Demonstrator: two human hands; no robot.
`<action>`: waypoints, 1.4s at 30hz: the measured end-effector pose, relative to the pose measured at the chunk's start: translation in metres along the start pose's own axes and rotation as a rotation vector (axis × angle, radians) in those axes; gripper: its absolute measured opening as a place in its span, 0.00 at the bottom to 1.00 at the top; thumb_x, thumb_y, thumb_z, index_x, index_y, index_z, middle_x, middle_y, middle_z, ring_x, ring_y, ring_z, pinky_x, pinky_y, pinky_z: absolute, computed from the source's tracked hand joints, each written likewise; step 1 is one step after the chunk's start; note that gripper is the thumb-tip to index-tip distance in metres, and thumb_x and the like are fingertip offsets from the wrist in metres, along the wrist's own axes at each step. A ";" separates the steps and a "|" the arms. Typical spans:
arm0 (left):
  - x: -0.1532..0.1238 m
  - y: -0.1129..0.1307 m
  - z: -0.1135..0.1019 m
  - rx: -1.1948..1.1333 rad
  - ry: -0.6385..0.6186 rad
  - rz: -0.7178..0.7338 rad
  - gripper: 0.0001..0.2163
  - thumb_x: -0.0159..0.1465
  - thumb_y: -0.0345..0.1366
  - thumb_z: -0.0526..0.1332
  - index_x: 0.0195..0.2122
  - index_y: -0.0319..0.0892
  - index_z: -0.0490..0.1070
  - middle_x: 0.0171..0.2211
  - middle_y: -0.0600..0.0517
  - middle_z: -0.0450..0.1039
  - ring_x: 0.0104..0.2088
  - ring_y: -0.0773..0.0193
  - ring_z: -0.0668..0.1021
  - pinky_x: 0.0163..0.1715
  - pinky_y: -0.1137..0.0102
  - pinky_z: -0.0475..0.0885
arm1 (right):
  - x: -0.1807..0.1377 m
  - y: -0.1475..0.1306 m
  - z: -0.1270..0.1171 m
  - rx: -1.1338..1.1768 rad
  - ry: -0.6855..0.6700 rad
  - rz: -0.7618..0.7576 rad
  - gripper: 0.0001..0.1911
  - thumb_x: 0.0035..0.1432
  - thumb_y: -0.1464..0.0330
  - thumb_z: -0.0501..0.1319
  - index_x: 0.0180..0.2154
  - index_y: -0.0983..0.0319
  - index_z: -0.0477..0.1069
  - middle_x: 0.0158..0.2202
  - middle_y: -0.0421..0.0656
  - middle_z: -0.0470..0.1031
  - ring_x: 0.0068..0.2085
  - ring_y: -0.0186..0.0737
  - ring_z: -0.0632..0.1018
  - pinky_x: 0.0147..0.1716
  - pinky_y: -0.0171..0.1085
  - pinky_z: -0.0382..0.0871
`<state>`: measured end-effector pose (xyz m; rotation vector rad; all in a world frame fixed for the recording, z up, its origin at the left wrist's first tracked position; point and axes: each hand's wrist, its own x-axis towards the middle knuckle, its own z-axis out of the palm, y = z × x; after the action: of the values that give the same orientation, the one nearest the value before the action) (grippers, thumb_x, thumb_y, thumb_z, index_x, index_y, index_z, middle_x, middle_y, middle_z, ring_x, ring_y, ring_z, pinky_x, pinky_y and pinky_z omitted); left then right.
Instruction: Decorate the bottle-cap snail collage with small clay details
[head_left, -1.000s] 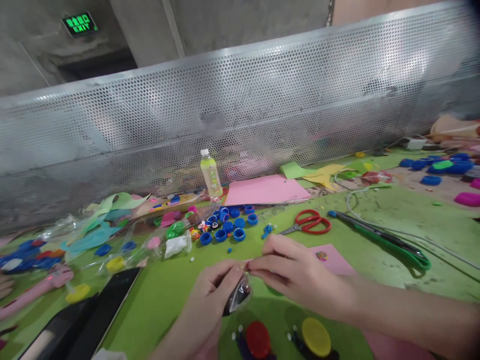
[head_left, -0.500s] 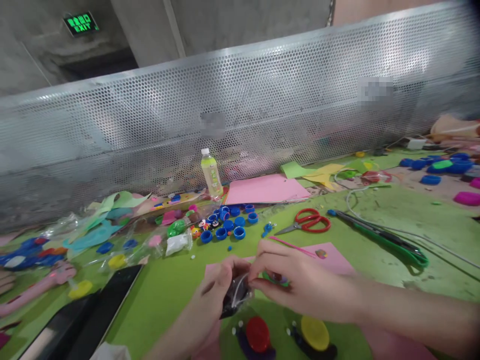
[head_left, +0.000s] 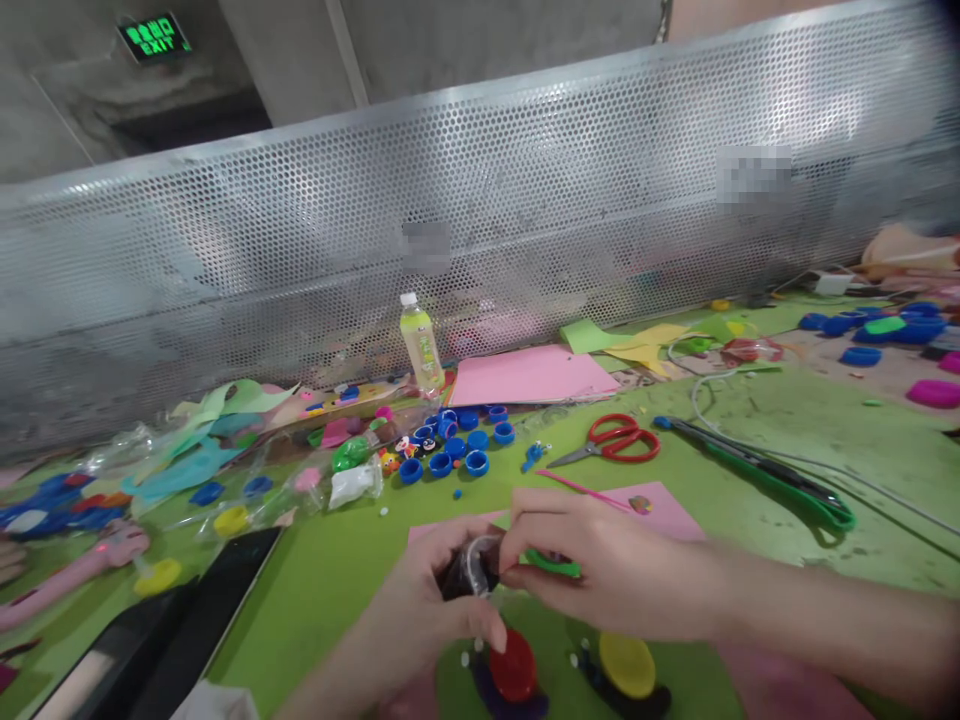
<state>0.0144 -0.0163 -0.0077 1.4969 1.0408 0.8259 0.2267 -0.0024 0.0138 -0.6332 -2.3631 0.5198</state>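
My left hand (head_left: 442, 600) cups a small clear plastic bag (head_left: 472, 572) with dark, clay-like stuff in it, its thumb stretched away from the bag. The fingertips of my right hand (head_left: 577, 560) pinch at the bag's right side; what exactly lies between them is hidden. Below the hands are two snail-like figures: a red cap (head_left: 513, 665) on a dark body with white-tipped stalks, and a yellow cap (head_left: 628, 664) on a similar body. Something green (head_left: 553, 562) shows partly behind my right fingers. Pink paper (head_left: 675, 515) lies beneath.
Red-handled scissors (head_left: 622, 440) and a green utility knife (head_left: 765, 480) lie beyond my right hand. Blue bottle caps (head_left: 476, 462) cluster ahead, near an upright drink bottle (head_left: 421, 345). Dark phones (head_left: 217, 610) lie left. A perforated metal panel (head_left: 525, 220) bounds the table's back.
My left thumb has lifted off the bag and swung down toward the red cap. The bag has turned in the left fingers. My right hand keeps its pinch in nearly the same place.
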 end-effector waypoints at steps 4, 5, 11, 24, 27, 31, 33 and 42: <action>-0.001 0.002 0.004 0.057 0.026 0.011 0.21 0.43 0.27 0.76 0.40 0.46 0.77 0.36 0.56 0.77 0.42 0.57 0.74 0.40 0.73 0.69 | 0.001 0.000 0.007 -0.084 0.002 0.008 0.05 0.61 0.76 0.60 0.36 0.65 0.75 0.34 0.43 0.71 0.34 0.38 0.74 0.31 0.34 0.66; -0.001 0.004 0.006 0.047 0.015 0.019 0.22 0.42 0.27 0.76 0.39 0.46 0.77 0.36 0.57 0.77 0.41 0.58 0.74 0.39 0.74 0.69 | 0.001 0.000 0.009 -0.100 -0.005 -0.001 0.06 0.61 0.77 0.60 0.35 0.65 0.75 0.34 0.44 0.71 0.34 0.39 0.74 0.31 0.35 0.65; 0.002 0.012 0.012 -0.011 -0.065 -0.003 0.22 0.39 0.29 0.78 0.36 0.43 0.77 0.33 0.57 0.76 0.34 0.62 0.73 0.31 0.76 0.68 | 0.000 -0.001 0.012 -0.086 -0.063 -0.011 0.07 0.58 0.79 0.60 0.31 0.65 0.75 0.33 0.43 0.73 0.34 0.39 0.73 0.33 0.36 0.63; 0.001 0.007 0.004 -0.149 -0.045 -0.020 0.30 0.41 0.17 0.73 0.44 0.49 0.76 0.36 0.60 0.79 0.41 0.62 0.77 0.42 0.75 0.67 | 0.003 0.002 -0.001 0.333 0.049 0.364 0.06 0.60 0.68 0.62 0.31 0.59 0.77 0.26 0.35 0.70 0.27 0.30 0.70 0.26 0.29 0.61; 0.001 0.008 0.005 -0.153 -0.033 0.000 0.29 0.42 0.17 0.73 0.43 0.52 0.77 0.36 0.61 0.79 0.42 0.63 0.77 0.40 0.77 0.67 | 0.002 0.002 0.006 0.413 0.046 0.383 0.06 0.59 0.68 0.63 0.32 0.58 0.78 0.26 0.35 0.72 0.28 0.31 0.70 0.28 0.30 0.62; -0.001 0.008 0.005 -0.169 -0.043 0.013 0.27 0.43 0.24 0.77 0.43 0.52 0.78 0.35 0.60 0.78 0.39 0.63 0.76 0.39 0.77 0.67 | 0.003 -0.001 0.011 0.510 0.060 0.403 0.06 0.58 0.68 0.62 0.32 0.59 0.79 0.29 0.37 0.74 0.30 0.32 0.71 0.31 0.31 0.63; -0.001 0.007 0.005 -0.158 -0.051 0.016 0.27 0.43 0.32 0.78 0.46 0.52 0.77 0.37 0.58 0.79 0.40 0.62 0.76 0.40 0.76 0.67 | 0.004 -0.001 0.012 0.578 0.053 0.423 0.07 0.58 0.68 0.62 0.32 0.60 0.79 0.28 0.38 0.74 0.30 0.33 0.71 0.29 0.31 0.62; 0.001 -0.006 -0.001 -0.171 -0.074 0.048 0.34 0.39 0.54 0.73 0.49 0.50 0.75 0.42 0.54 0.78 0.45 0.58 0.76 0.43 0.73 0.67 | 0.004 0.004 0.011 0.809 0.033 0.538 0.05 0.51 0.66 0.67 0.32 0.60 0.77 0.28 0.38 0.76 0.30 0.34 0.72 0.29 0.32 0.64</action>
<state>0.0127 -0.0148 -0.0132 1.4007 0.8607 0.8643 0.2179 0.0008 0.0063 -0.8479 -1.6935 1.5675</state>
